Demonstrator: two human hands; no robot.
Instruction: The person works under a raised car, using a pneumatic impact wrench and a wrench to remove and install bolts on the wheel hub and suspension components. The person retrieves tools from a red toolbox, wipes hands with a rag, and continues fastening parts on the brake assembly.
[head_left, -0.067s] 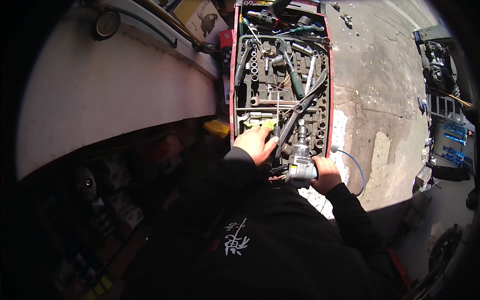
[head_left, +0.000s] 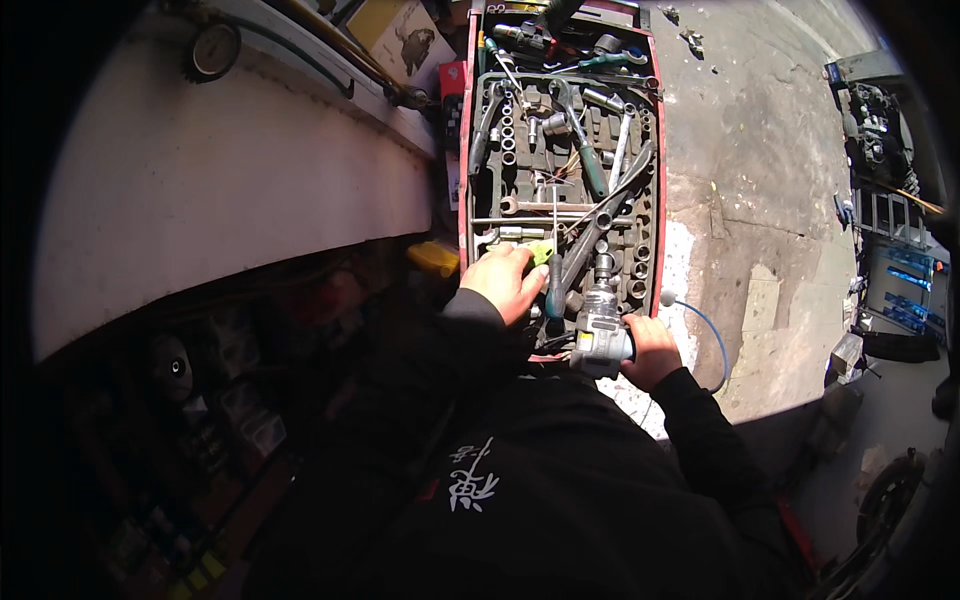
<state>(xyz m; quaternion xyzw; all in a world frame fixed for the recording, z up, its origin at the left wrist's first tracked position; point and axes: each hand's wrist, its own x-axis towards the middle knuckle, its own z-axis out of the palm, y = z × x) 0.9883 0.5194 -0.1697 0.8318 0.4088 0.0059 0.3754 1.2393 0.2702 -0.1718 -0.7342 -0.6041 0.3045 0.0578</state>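
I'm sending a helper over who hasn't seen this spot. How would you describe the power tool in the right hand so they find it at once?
Start at the long red tool case lying open on the concrete. At its near end, the right hand grips a stubby grey air tool. Unlike the slim loose wrenches and sockets around it, it is chunky and trails a thin blue hose.

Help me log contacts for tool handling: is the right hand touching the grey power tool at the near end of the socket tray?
Touching. The head view shows the right hand wrapped around the rear of the grey power tool, fingers closed over its body with no gap, above the socket tray.
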